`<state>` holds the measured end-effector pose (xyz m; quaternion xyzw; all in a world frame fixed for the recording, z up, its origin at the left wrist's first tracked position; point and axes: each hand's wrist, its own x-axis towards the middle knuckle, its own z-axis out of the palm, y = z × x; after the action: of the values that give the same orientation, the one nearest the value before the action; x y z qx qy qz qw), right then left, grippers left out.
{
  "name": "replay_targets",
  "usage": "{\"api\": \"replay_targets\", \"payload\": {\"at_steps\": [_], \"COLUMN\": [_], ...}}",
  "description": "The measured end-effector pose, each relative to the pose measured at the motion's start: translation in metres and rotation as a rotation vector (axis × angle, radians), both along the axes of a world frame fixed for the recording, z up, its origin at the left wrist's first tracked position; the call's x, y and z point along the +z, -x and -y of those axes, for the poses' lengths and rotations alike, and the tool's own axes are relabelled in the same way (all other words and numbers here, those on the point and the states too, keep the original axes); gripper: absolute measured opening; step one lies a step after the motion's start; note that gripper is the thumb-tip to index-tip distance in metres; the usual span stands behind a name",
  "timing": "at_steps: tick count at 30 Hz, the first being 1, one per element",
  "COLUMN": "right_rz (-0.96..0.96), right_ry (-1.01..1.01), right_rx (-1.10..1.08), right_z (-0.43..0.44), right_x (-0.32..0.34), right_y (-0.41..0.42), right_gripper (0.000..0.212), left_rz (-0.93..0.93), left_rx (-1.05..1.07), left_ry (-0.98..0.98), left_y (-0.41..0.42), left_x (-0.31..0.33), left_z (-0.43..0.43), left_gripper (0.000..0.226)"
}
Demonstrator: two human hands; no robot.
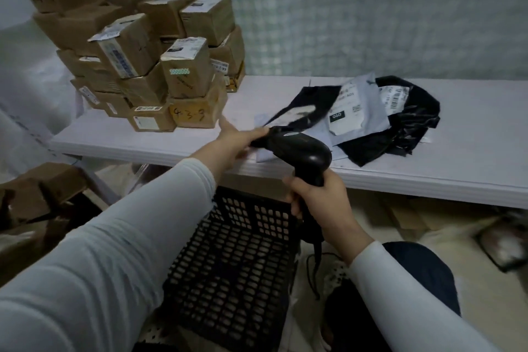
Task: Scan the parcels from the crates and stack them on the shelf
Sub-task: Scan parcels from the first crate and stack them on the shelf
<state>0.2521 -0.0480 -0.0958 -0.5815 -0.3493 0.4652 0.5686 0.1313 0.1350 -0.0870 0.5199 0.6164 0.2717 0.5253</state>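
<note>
Right hand (317, 200) was clenched round the handle of the black scanner (300, 148), its head held up over the near edge of the shelf (428, 168). The scanner's cable (313, 268) trailed down toward the floor. Left hand (235, 140) was out over that same edge, grip released and fingers stretched straight, resting on a pale mailer (264, 155) half hidden behind the scanner head.

At the far left of the shelf stood the stack of brown boxes (160, 66), several layers high and leaning a little. The near box (194, 116) in the bottom row carried "4-3-3" in marker, just beside the left hand's fingertip. The other labels were too blurred to read.

To the right, well apart from the stack, soft parcels lay in a loose heap. A grey mailer (357, 106) showed a black tag reading "060" and overlapped a crumpled black bag (414, 120) with a barcode label. Another black bag (311, 103) lay to its left.

Below the shelf, between the arms, sat the black crate (237, 251), its lattice wall facing up at us. More brown boxes (37, 194) showed at the near left.
</note>
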Motion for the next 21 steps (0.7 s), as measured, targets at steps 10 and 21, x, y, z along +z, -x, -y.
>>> {"api": "replay_targets", "payload": {"at_steps": [10,21], "right_rz": [-0.127,-0.071], "right_ry": [-0.035,0.015], "right_rx": [-0.113,-0.23], "right_z": [-0.045,-0.057], "right_x": [0.021,0.029], "right_y": [-0.061,-0.143], "right_gripper": [0.008,0.004], "left_rz": [-0.61,-0.793], "left_rx": [-0.648,-0.846], "left_ry": [-0.362,-0.422], "left_y": [-0.079,-0.212], "left_x": [-0.041,-0.03], "left_z": [-0.045,-0.028], "left_gripper": [0.117,0.08]}}
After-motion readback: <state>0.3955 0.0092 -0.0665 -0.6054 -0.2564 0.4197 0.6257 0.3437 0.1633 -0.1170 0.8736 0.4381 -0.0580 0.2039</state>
